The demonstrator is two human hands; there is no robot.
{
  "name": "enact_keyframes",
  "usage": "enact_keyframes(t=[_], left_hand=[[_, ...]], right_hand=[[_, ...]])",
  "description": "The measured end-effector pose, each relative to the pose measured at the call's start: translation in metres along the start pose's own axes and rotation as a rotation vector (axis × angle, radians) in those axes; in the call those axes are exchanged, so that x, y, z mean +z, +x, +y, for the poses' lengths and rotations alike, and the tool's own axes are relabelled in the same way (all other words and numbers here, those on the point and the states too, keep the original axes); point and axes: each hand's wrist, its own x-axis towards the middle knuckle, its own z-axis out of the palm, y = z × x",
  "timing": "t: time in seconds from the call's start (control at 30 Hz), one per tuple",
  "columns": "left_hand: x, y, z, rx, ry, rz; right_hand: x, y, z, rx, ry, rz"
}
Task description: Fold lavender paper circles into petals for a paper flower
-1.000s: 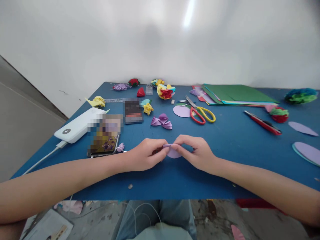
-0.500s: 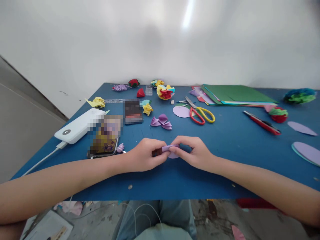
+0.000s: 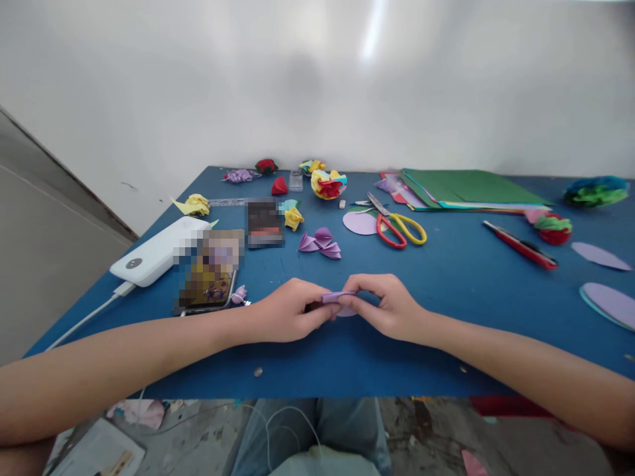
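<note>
My left hand [image 3: 288, 311] and my right hand [image 3: 384, 305] meet near the front middle of the blue table [image 3: 446, 277]. Both pinch one small piece of purple paper [image 3: 338, 297] between fingertips, its top edge folded over and a rounded part showing below. Folded purple petals [image 3: 321, 241] lie just beyond my hands. A purple paper circle [image 3: 360, 222] sits beside the red and yellow scissors [image 3: 399, 226].
A phone [image 3: 208, 277] and a white power bank [image 3: 156, 250] with its cable lie at the left. Coloured paper sheets [image 3: 466, 186], a red cutter [image 3: 520, 243], paper flowers [image 3: 327, 182] and purple cut-outs [image 3: 608, 301] are spread over the back and right.
The purple paper has been folded further between my fingers. My hands stay at the same spot, fingertips drawn a little closer together.
</note>
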Motion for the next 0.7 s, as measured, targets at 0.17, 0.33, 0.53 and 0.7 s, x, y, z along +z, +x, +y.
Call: enact_keyframes(t=[0.17, 0.33, 0.53, 0.7], left_hand=[[-0.004, 0.001, -0.001, -0.052, -0.036, -0.079], [-0.007, 0.004, -0.004, -0.113, -0.160, -0.165], [-0.005, 0.004, -0.004, -0.104, -0.098, -0.138], [-0.008, 0.003, -0.003, -0.223, -0.259, -0.121]], right_hand=[[-0.002, 0.001, 0.000, -0.063, -0.056, -0.071], [-0.001, 0.000, -0.001, -0.104, -0.029, -0.092], [0.005, 0.004, -0.002, 0.006, 0.055, -0.165], [0.016, 0.015, -0.001, 0.131, 0.183, -0.098]])
